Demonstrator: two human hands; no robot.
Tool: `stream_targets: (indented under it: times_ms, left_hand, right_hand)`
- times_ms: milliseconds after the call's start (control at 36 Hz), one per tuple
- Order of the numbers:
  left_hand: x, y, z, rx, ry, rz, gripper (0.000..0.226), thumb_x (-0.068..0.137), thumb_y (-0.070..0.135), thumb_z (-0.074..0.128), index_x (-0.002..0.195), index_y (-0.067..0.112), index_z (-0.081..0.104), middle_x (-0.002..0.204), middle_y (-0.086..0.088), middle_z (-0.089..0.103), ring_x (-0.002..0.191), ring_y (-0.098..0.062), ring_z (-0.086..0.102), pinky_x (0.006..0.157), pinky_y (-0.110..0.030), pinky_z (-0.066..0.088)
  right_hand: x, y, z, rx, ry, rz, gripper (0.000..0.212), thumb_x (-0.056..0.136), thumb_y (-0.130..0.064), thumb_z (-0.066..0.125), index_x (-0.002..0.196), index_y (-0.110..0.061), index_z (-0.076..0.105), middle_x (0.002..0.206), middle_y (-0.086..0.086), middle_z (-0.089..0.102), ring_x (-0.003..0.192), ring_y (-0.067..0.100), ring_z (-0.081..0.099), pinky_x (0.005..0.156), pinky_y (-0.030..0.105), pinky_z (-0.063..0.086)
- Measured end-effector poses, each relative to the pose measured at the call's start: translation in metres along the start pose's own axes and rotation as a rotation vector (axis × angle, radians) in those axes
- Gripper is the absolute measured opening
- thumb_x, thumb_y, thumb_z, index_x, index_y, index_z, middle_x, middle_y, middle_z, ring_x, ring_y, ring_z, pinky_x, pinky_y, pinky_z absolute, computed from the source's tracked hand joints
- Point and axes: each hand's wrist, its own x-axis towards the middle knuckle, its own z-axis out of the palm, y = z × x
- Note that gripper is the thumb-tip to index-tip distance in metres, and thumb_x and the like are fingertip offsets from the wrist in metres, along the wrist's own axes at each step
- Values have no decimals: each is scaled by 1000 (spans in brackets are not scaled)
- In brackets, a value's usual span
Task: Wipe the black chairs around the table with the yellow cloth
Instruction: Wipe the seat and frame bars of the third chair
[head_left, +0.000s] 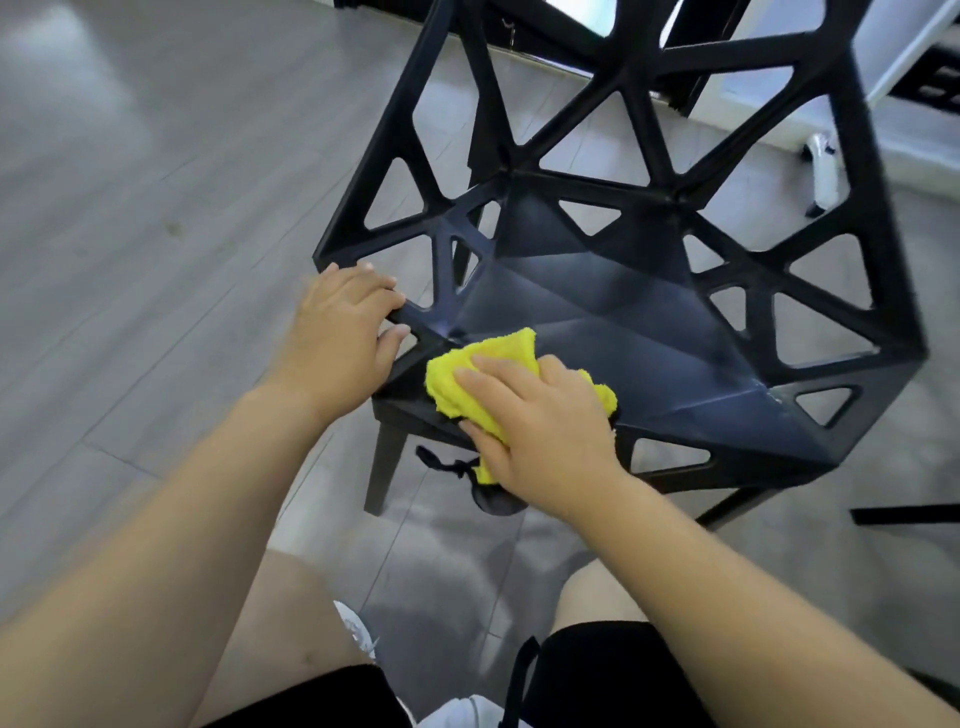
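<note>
Past our black shorts (597, 675), our right hand (540, 421), fingers nearly flat, presses the fluffy yellow cloth (498, 358) on the seat front of the black open-lattice plastic chair (623, 312), our left hand (337, 338) gripping its side bar, over grey plank floor (130, 234).

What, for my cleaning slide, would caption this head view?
Right hand presses a yellow cloth on the seat of a black chair while the left hand grips its frame.

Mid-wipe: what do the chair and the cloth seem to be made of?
The black chair looks like hard moulded plastic or coated metal, I cannot tell which; its smooth faceted seat has a dull sheen. The yellow cloth has a soft, fuzzy pile, probably microfibre or terry; it crumples under the right hand.
</note>
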Motion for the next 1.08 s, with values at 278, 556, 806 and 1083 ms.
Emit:
stream_targets:
  times_ms: [278,556,806,1083]
  left_hand:
    - [17,74,0,19,-259,84,43,90,47,51,123,20,59,125,0,56,116,-24,50,99,-40,37]
    - [-7,75,17,22,-422,204,87,74,78,14,147,33,27,153,2,28,141,-25,22,115,-36,12]
    - [1,106,21,48,-424,117,80,77,71,45,137,18,45,139,-10,42,130,-36,34,109,-49,23]
    - [17,154,47,137,-408,372,84,59,16,79,137,11,47,139,-13,48,124,-39,48,100,-53,39]
  right_hand:
    - [-80,126,-73,-110,-83,804,43,89,-35,60,128,-18,55,124,12,59,106,40,49,90,43,40]
    - [-63,67,-20,-195,158,829,41,87,-39,48,121,-19,58,122,1,60,80,36,51,63,39,43]
    - [-83,122,-42,-116,113,449,35,88,-36,53,117,-18,62,117,3,65,74,34,49,65,39,46]
    - [-90,120,-44,72,63,843,37,88,-37,60,124,-28,58,123,-5,60,106,33,45,89,39,39]
